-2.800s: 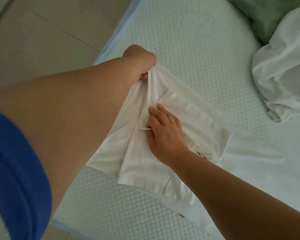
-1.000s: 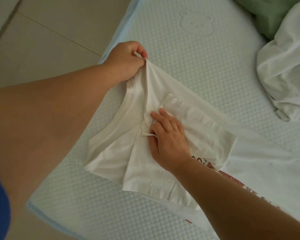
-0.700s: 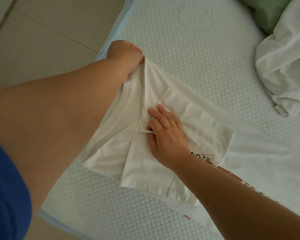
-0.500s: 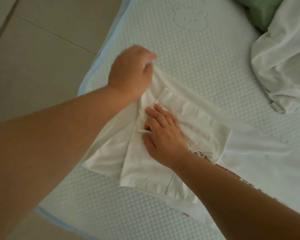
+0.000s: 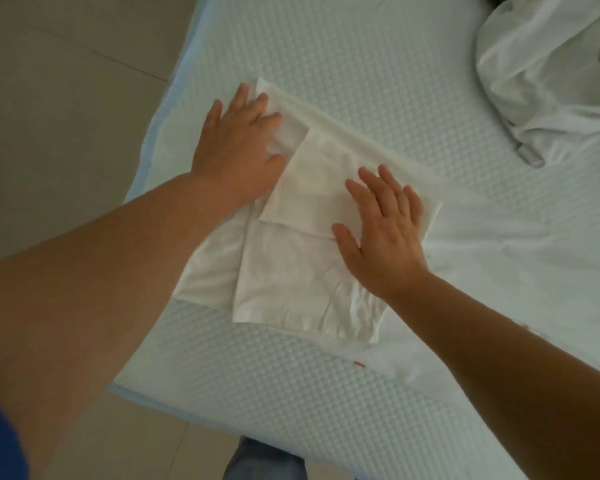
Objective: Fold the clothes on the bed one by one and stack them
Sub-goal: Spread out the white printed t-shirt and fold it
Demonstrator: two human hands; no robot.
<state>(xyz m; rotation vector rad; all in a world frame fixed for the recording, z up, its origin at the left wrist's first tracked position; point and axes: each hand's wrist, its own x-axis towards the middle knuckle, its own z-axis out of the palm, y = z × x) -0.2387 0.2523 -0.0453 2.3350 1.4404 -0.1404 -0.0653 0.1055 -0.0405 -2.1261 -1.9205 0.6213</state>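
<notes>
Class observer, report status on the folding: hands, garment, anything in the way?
Left hand and right hand both flat, pressing. White shirt part-folded on mattress. Crumpled white garment apart, far right; nothing in the way.

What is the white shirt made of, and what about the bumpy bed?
The white shirt looks like soft, thin cotton-type fabric, matte, creasing easily under both flat hands. The bed surface looks like quilted or knitted fabric, with a regular bumpy pattern and slight sheen, probably padded.

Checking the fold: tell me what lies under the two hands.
Both the left hand and right hand press flat on the white shirt, which lies on the mattress. The cloth directly beneath the palms is covered.
</notes>
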